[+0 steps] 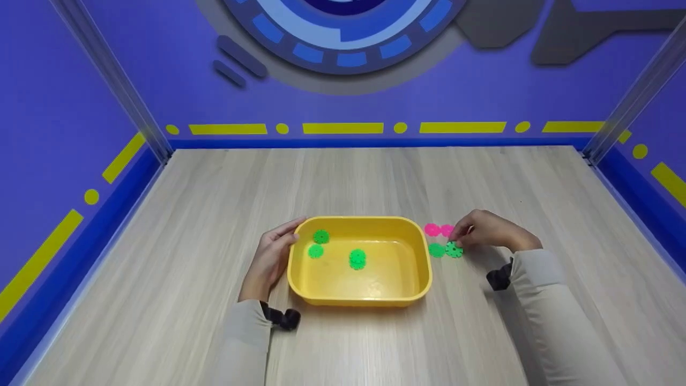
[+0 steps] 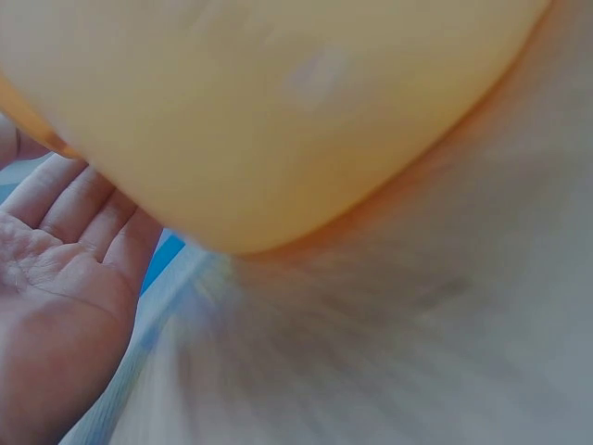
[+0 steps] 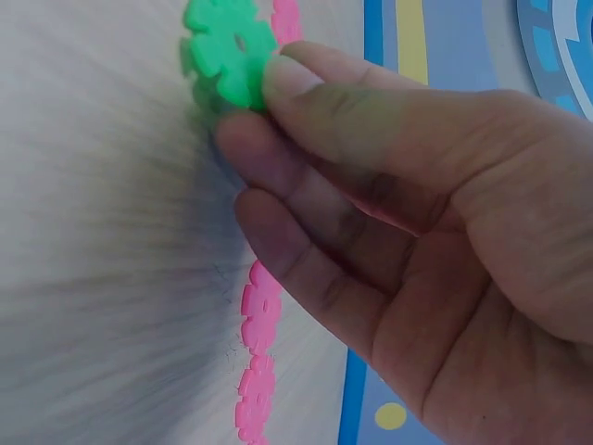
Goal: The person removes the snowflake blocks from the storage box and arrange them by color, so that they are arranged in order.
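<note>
Head view shows the left hand (image 1: 269, 260) holding the left end of a yellow tub (image 1: 360, 301), its thumb at the rim and its fingers along the outside. The tub sits upright on a wood-patterned surface (image 1: 214, 214). Inside it are four green pieces, flat and notched round the edge like small flowers: one (image 1: 321, 236) near the far left corner, another (image 1: 315, 251) just nearer the person, and an overlapping pair (image 1: 357, 259) around the middle.

To the right of the tub, the right hand (image 1: 486, 230) pinches a further green piece (image 1: 455, 250) between thumb and forefinger; whether that piece touches the surface is hard to tell. Just beside it, close to the tub's right rim, lies a loose green piece (image 1: 437, 250). Beyond these, two pink pieces (image 1: 432, 229) lie side by side, the right one partly covered by the fingers. The right wrist view shows more pink pieces (image 3: 262, 308) in a row past the curled lower fingers.

Both arms wear pale sleeves (image 1: 563, 316) and a black wrist camera (image 1: 501, 276). Blue-purple walls (image 1: 343, 110) with yellow dashes border the surface.
</note>
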Action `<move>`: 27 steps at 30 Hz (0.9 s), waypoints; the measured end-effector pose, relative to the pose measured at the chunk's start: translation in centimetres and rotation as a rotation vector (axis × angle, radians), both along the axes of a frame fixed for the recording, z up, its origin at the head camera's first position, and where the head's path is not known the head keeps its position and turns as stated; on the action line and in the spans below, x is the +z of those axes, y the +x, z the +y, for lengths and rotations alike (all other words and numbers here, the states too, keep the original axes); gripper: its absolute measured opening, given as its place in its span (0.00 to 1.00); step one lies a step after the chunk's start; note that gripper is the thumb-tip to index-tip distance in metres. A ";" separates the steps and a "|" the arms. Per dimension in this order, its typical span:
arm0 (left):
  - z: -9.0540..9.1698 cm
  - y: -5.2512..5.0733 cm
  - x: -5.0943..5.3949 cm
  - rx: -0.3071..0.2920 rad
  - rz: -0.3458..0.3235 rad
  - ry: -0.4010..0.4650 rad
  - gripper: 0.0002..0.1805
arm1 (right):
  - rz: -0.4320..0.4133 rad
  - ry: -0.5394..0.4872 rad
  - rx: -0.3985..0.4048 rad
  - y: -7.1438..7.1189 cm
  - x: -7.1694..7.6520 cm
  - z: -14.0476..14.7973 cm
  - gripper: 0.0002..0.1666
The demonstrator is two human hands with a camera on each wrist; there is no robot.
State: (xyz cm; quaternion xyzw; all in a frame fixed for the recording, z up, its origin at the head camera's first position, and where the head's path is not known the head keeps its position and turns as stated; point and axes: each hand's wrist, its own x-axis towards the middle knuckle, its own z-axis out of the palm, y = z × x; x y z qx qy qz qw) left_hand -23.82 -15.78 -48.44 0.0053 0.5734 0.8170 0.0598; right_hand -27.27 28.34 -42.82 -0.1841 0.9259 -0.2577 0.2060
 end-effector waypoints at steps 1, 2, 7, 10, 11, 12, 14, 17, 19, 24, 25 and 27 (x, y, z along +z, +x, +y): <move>0.0 0.0 0.0 -0.002 -0.003 0.002 0.26 | -0.001 0.003 -0.002 0.0 0.0 0.0 0.08; 0.0 0.0 0.0 -0.004 -0.004 -0.002 0.26 | -0.002 0.006 -0.002 0.0 0.0 0.0 0.08; 0.1 0.0 0.1 -0.006 -0.012 0.000 0.26 | -0.001 0.007 0.008 0.0 0.1 0.0 0.07; 0.1 0.0 0.1 -0.002 -0.015 0.007 0.26 | 0.010 0.008 0.014 0.1 0.2 0.0 0.07; 0.1 0.0 0.1 -0.001 -0.015 0.007 0.26 | 0.013 0.007 0.016 0.1 0.2 -0.1 0.07; 0.1 0.0 0.1 0.000 -0.015 0.005 0.26 | 0.017 0.007 0.017 0.1 0.2 -0.1 0.07; 0.0 0.0 0.1 0.001 -0.020 0.012 0.26 | 0.023 0.010 0.018 0.1 0.4 -0.1 0.06; 0.0 0.0 0.1 -0.005 -0.020 0.012 0.26 | 0.018 0.011 0.006 0.2 0.6 -0.3 0.07; 0.0 0.0 0.1 -0.009 -0.020 0.004 0.26 | 0.011 0.015 -0.010 0.2 0.8 -0.4 0.07; -0.1 0.0 0.1 -0.012 -0.016 -0.008 0.26 | 0.018 -0.002 -0.017 0.1 1.4 -0.7 0.08; -0.1 0.0 0.1 -0.012 -0.017 -0.006 0.26 | 0.023 -0.008 -0.013 0.1 1.5 -0.8 0.08; -0.1 0.0 0.1 -0.008 -0.013 -0.004 0.26 | 0.033 -0.021 0.001 0.1 1.8 -1.0 0.09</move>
